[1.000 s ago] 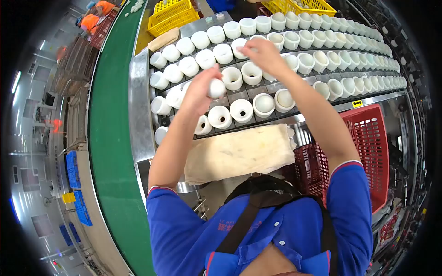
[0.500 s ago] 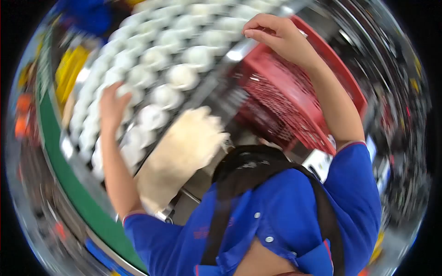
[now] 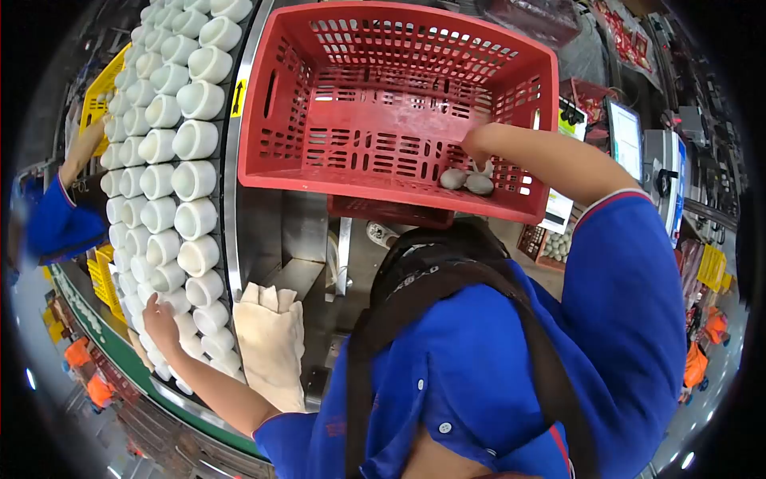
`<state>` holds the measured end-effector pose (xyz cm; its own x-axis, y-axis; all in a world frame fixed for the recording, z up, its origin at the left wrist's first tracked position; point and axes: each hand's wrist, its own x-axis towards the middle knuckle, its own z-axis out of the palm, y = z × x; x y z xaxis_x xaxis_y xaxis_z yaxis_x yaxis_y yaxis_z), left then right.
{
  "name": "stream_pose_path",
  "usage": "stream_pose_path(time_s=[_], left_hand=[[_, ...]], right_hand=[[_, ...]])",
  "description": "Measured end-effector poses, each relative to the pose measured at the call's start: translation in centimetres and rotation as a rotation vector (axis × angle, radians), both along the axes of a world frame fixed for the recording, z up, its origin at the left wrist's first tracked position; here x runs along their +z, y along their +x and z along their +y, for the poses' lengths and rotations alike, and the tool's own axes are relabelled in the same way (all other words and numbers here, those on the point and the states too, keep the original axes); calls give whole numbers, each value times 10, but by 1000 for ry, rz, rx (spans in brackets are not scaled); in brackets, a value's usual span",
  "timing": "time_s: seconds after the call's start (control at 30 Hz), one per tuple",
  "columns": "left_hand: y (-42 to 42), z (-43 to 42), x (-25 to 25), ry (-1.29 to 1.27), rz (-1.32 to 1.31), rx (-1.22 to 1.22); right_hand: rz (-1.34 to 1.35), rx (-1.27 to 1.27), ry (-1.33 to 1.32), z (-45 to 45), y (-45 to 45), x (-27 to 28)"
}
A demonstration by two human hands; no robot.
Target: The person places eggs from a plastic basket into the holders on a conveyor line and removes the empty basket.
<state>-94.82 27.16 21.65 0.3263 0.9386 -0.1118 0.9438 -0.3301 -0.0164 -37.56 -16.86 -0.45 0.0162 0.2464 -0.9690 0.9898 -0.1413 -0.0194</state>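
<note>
Rows of pale eggs (image 3: 195,180) sit in white cups on the conveyor (image 3: 220,136) at the left. Over the near end of these rows is my left hand (image 3: 161,323), open, with its fingers apart and close to the cups. My right hand (image 3: 477,148) reaches down into a large red plastic crate (image 3: 375,180), at its near right corner. Below its fingers lie a few greyish eggs (image 3: 453,178), one partly covered by the hand. The right fingertips are hidden, so I cannot tell whether they grip an egg.
A cream cloth glove (image 3: 271,339) lies beside the conveyor's metal edge. Across the conveyor, another person's arm (image 3: 84,148) reaches to a yellow crate (image 3: 104,88). A screen (image 3: 625,136) stands right of the red crate, and a lower crate of eggs (image 3: 556,246) is near the floor.
The view has turned towards the red crate. My right hand has moved from beside the conveyor edge down into the crate. My left hand stays over the cups.
</note>
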Motion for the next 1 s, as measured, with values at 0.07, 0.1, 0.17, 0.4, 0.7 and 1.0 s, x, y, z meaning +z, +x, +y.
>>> stream_pose_path(time_s=[0.07,0.1,0.17,0.4,0.7,1.0], left_hand=[[9,-11,-4,180,115,-57],[20,-23,1,181,117,-59],[48,-59,21,605,9,-240],[193,-185,53,141,-800,-441],[351,-244,-35,-471,-797,-907],[429,-256,-70,-727,-100,-1132]], right_hand=[[91,-37,15,-10,-3,-64],[160,-61,22,-14,1,-82],[138,-77,13,-15,-4,-68],[261,120,-125,-5,-2,-75],[199,199,-143,-4,-25,-45],[268,33,-192,-13,-4,-151]])
